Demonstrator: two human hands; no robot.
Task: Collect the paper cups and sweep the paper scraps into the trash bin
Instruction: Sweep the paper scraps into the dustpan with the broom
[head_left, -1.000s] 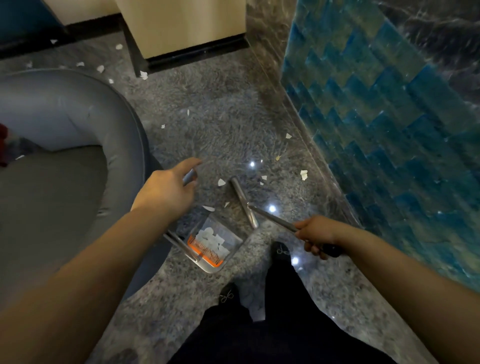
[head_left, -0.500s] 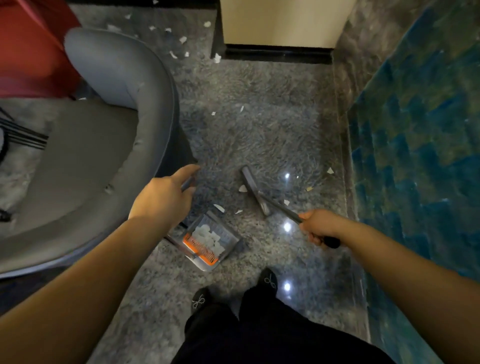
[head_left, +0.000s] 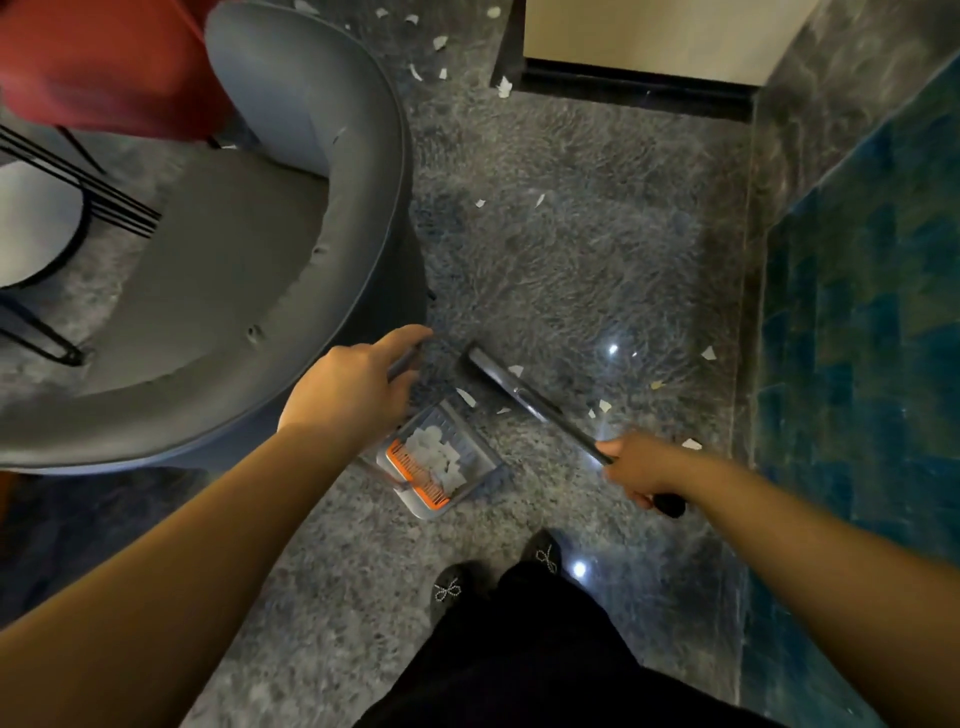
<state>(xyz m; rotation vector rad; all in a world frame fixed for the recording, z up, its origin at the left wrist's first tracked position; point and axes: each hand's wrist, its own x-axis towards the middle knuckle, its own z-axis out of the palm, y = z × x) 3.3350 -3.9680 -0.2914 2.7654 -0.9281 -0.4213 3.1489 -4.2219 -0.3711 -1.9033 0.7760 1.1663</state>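
- Fingers first: our left hand (head_left: 349, 395) curls round the upright dustpan handle (head_left: 404, 364), thumb stretched forward along it; our right hand (head_left: 641, 467) is wrapped tight round the broom handle (head_left: 563, 427), its black end poking out behind the fist.
- We judge the step in hand to be drawing loose scraps into the dustpan (head_left: 441, 462), which sits on the floor just beside the grey armchair (head_left: 218, 291) and already holds a heap of white pieces against its orange comb.
- The broom head (head_left: 485, 370) lies just beyond the pan's mouth, with one paper scrap (head_left: 466, 397) between the two; we should pull short, low strokes toward the mouth so nothing skips past.
- We should keep the pan lip flat on the floor and steady the handle, or scraps may slide under.
- More scraps (head_left: 602, 406) lie right of the broom shaft, away from the armchair, and farther ones (head_left: 504, 85) near the cabinet base beyond it; nearest first.
- No paper cups or trash bin show here.
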